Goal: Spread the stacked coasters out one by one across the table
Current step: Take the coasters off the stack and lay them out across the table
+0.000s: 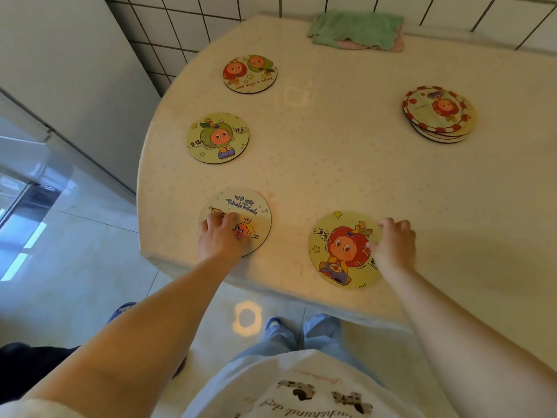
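A small stack of round cartoon coasters sits at the right of the cream table. Single coasters lie flat along the left side: one far, one in the middle. My left hand rests with curled fingers on a near-left coaster with blue lettering. My right hand pinches the right edge of a near coaster showing a red-haired figure, which lies on the table close to the front edge.
A folded green and pink cloth lies at the table's back edge by the tiled wall. The table's rounded left and near edges drop to a pale tiled floor. My legs stand below the near edge.
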